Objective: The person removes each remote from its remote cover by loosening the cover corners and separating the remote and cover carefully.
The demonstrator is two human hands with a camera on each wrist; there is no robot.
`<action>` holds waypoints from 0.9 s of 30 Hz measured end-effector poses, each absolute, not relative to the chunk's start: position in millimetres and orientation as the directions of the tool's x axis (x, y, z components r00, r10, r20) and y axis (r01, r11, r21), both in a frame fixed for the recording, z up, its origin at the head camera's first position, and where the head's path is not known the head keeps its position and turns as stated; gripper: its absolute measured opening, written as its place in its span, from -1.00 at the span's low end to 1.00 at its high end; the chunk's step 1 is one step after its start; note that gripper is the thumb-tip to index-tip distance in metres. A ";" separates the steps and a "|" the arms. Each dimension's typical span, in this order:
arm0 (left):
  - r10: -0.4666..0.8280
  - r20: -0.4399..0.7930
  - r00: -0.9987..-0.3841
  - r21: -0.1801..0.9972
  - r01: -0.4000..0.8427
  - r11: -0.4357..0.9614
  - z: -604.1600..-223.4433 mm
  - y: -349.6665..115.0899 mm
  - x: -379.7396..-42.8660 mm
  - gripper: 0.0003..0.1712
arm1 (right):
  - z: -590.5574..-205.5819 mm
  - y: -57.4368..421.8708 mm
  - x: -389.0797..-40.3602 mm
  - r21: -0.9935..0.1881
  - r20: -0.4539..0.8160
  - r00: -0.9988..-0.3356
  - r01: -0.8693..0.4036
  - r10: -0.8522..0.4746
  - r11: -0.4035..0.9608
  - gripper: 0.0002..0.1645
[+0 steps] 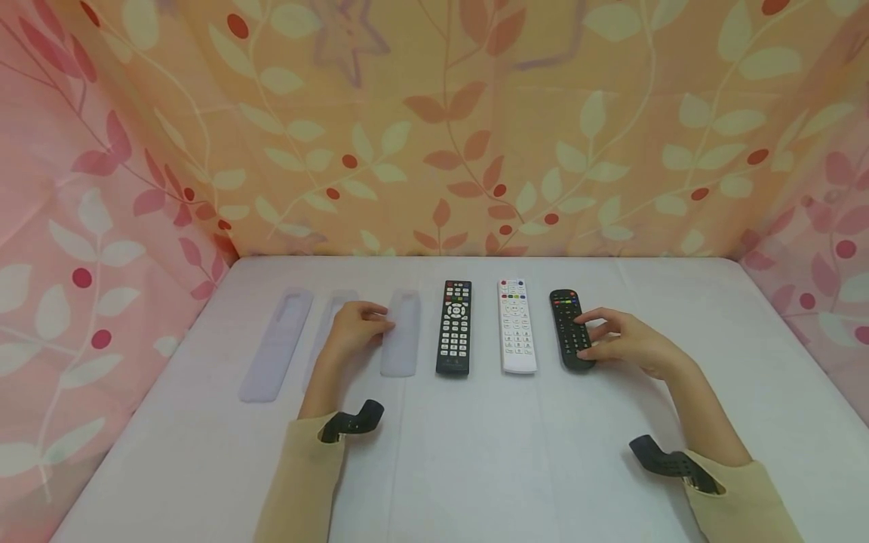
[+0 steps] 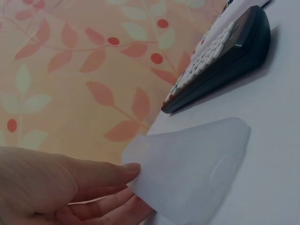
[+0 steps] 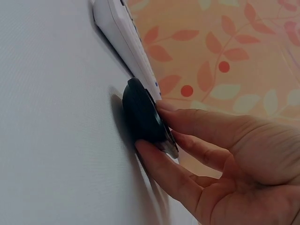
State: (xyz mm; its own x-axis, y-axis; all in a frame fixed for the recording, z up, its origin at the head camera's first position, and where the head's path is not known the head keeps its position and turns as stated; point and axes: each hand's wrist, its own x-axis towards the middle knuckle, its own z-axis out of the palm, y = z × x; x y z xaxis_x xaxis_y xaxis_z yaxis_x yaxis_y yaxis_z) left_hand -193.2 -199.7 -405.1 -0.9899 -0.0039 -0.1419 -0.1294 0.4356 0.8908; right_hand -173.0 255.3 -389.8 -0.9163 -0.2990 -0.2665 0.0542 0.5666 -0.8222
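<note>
My left hand (image 1: 353,328) pinches the left edge of a translucent remote cover (image 1: 402,343). In the left wrist view, the thumb (image 2: 126,173) overlaps the cover's edge, and the fingers are partly hidden behind it. On the right, my right hand (image 1: 631,343) holds a small black remote control (image 1: 565,320) by its right side. From the right wrist view, the fingertips and thumb lie around the black remote (image 3: 140,115), close to the tabletop. A larger black remote (image 1: 454,332) and a white remote (image 1: 517,332) lie face up between the hands.
Another translucent cover (image 1: 278,347) lies at the far left, and a further one (image 1: 320,332) is partly hidden by my left forearm. A white cloth (image 1: 475,467) covers the table. Patterned curtains (image 1: 434,151) enclose its back and sides.
</note>
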 end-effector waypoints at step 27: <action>-0.058 0.011 -0.998 0.936 -0.010 0.351 -397.7 -212.2 -185.4 -0.63 | -381.7 268.9 -168.2 -0.820 -0.138 -0.967 -0.011 -0.216 0.572 -0.44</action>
